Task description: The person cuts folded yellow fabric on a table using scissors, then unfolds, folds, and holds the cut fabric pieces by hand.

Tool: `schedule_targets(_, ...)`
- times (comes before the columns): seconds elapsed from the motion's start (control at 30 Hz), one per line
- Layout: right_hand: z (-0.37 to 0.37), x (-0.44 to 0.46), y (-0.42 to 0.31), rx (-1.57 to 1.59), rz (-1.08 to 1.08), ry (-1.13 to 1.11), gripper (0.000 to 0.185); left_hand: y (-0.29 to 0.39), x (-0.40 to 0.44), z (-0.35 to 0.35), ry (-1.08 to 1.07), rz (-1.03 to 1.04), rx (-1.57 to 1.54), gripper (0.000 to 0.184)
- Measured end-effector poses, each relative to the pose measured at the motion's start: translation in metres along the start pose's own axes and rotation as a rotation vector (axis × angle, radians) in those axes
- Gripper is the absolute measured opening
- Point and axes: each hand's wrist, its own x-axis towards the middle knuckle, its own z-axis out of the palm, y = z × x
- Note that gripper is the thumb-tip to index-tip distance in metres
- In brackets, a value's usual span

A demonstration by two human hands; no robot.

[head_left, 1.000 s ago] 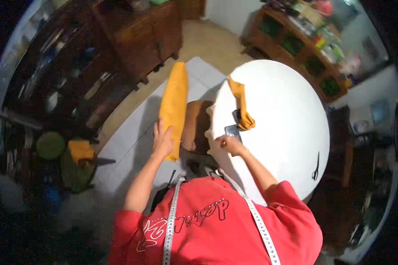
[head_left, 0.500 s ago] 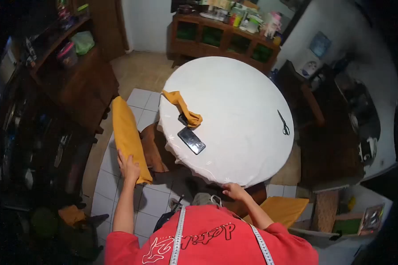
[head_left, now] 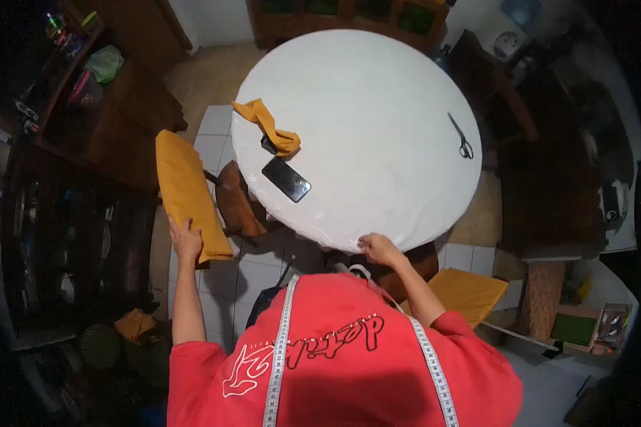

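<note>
My left hand grips the lower end of a long folded orange cloth, which stands out to the left of the round table. At the table's near edge, my right hand has its fingers curled at the rim of the white cover; whether it pinches the cover is hidden. A black phone lies on the table's left side. Just beyond it a crumpled orange strip partly covers a small dark object. Black scissors rest near the right edge.
A brown wooden chair stands between the cloth and the table. Another orange cloth lies low at the right. Dark cabinets line the left side. A measuring tape hangs over my red shirt.
The view has swung toward the table. My right hand has left the phone and come to the table's near edge. My left hand still has the long orange cloth.
</note>
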Motion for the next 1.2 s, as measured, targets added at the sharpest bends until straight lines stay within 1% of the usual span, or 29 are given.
schedule_targets(0.03, -0.002, 0.001, 0.004, 0.02, 0.008, -0.013, 0.034, -0.005, 0.002, 0.001, 0.009, 0.025, 0.012, 0.041)
schedule_targets(0.1, -0.012, 0.001, 0.011, -0.098, 0.005, -0.097, 0.034, -0.006, 0.007, 0.001, 0.029, 0.076, 0.022, 0.041)
schedule_targets(0.3, -0.015, -0.006, 0.021, -0.071, -0.012, -0.128, 0.03, -0.003, 0.005, -0.005, -0.044, 0.012, 0.0, 0.042)
schedule_targets(0.43, -0.014, -0.01, 0.02, 0.132, -0.011, 0.024, 0.029, 0.007, 0.003, -0.017, -0.055, -0.002, 0.013, 0.044)
schedule_targets(0.47, -0.011, -0.014, 0.016, 0.137, -0.003, 0.029, 0.029, 0.007, 0.004, -0.02, -0.059, 0.008, 0.016, 0.044)
schedule_targets(0.6, -0.012, -0.03, 0.0, 0.304, 0.166, 0.053, 0.028, 0.004, 0.003, -0.014, -0.039, 0.035, 0.005, 0.044)
schedule_targets(0.63, -0.009, -0.034, 0.0, 0.308, 0.178, 0.054, 0.028, 0.003, 0.002, -0.013, -0.05, 0.042, 0.007, 0.044)
schedule_targets(0.77, 0.001, -0.045, 0.009, 0.147, 0.23, -0.067, 0.03, 0.0, 0.003, -0.011, -0.041, 0.04, 0.003, 0.043)
schedule_targets(0.8, 0.007, -0.05, 0.013, 0.15, 0.235, -0.069, 0.03, 0.001, 0.003, -0.011, -0.046, 0.042, 0.005, 0.043)
schedule_targets(0.93, 0.041, -0.075, 0.026, 0.238, 0.302, 0.08, 0.032, 0.011, 0.001, -0.016, -0.045, 0.0, -0.015, 0.044)
schedule_targets(0.97, 0.047, -0.08, 0.026, 0.235, 0.299, 0.07, 0.032, 0.01, 0.001, -0.014, -0.048, -0.011, -0.013, 0.044)
schedule_targets(1.1, 0.045, -0.103, -0.01, 0.391, 0.485, -0.131, 0.036, 0.001, 0.001, -0.003, 0.027, 0.038, 0.018, 0.045)
schedule_targets(1.13, 0.047, -0.108, -0.014, 0.39, 0.487, -0.139, 0.036, 0.001, 0.0, -0.002, 0.023, 0.032, 0.02, 0.045)
schedule_targets(1.2, 0.05, -0.113, -0.021, 0.518, 0.636, -0.14, 0.037, 0.002, 0.001, -0.003, -0.004, 0.015, 0.009, 0.047)
